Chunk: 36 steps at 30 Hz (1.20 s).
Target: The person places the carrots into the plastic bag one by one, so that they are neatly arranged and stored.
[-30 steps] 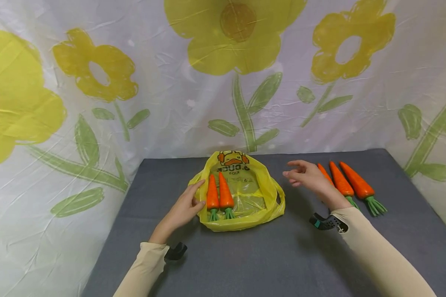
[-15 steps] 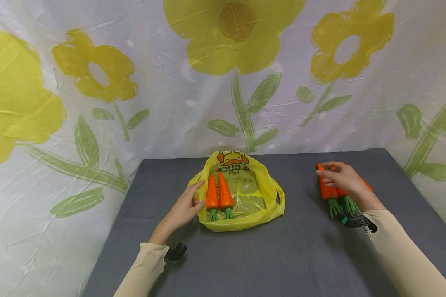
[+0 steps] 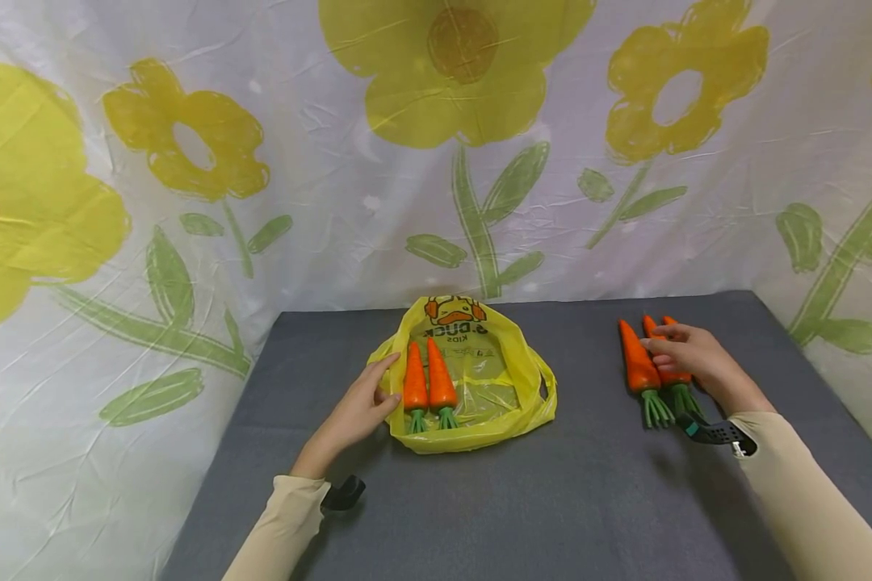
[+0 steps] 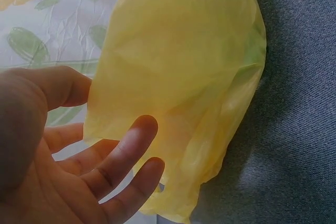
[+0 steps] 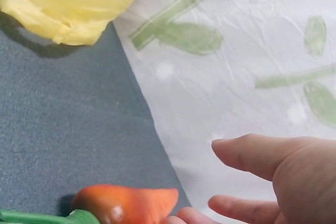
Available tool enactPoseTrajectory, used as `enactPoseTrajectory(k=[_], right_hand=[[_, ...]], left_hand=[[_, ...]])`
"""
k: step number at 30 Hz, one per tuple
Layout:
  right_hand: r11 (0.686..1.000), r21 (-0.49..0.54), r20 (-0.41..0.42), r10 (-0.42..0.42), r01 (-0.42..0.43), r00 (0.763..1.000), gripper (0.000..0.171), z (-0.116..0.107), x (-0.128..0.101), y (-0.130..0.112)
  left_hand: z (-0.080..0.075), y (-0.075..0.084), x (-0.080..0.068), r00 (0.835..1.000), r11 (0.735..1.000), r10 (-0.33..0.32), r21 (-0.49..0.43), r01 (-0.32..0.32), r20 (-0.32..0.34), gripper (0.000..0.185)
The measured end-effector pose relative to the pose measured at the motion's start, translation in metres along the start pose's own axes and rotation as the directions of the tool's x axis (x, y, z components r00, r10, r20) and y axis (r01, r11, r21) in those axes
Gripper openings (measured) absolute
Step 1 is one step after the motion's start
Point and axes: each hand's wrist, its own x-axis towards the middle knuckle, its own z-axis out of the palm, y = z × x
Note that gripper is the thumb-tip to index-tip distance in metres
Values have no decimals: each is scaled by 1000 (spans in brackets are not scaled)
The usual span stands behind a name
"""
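A yellow plastic bag (image 3: 530, 363) with a duck print lies with its mouth spread wide. Two carrots (image 3: 441, 379) with green tops lie side by side inside it. My left hand (image 3: 359, 407) touches the bag's left rim with relaxed, spread fingers, also seen on the yellow bag (image 4: 178, 66) in the left wrist view. On the right, my right hand (image 3: 701, 363) hovers over a group of carrots, thumb and fingers apart. The leftmost carrot (image 3: 635, 359) is fully visible; the middle carrot (image 3: 679, 391) is partly covered by the fingers. Of the third carrot (image 3: 669, 320), only the tip shows.
A dark grey cloth (image 3: 523, 500) covers the table. Behind it hangs a white curtain (image 3: 320, 202) with large yellow flowers, close to the table's back edge. Each wrist wears a black band (image 3: 712, 432).
My right hand has moved right, from beside the bag to over the carrots on the right. The left hand and the bag have stayed in place.
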Motion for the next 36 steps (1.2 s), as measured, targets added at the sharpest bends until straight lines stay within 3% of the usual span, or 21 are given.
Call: enactPoseTrajectory(k=[7, 23, 30, 36], right_hand=[[999, -47, 21, -5, 6, 1000, 78, 3, 1, 4], [993, -114, -36, -14, 10, 999, 76, 15, 1, 1], [952, -302, -73, -66, 41, 995, 69, 20, 2, -1], [920, -389, -111, -103, 52, 988, 65, 27, 6, -2]], left_hand=[[0, 0, -1, 1000, 1000, 0, 9, 0, -4, 70], [-1, 2, -2, 1000, 1000, -7, -7, 7, 5, 70], [0, 1, -2, 1000, 1000, 2, -5, -2, 11, 70], [-1, 1, -3, 1000, 1000, -8, -6, 8, 9, 70]])
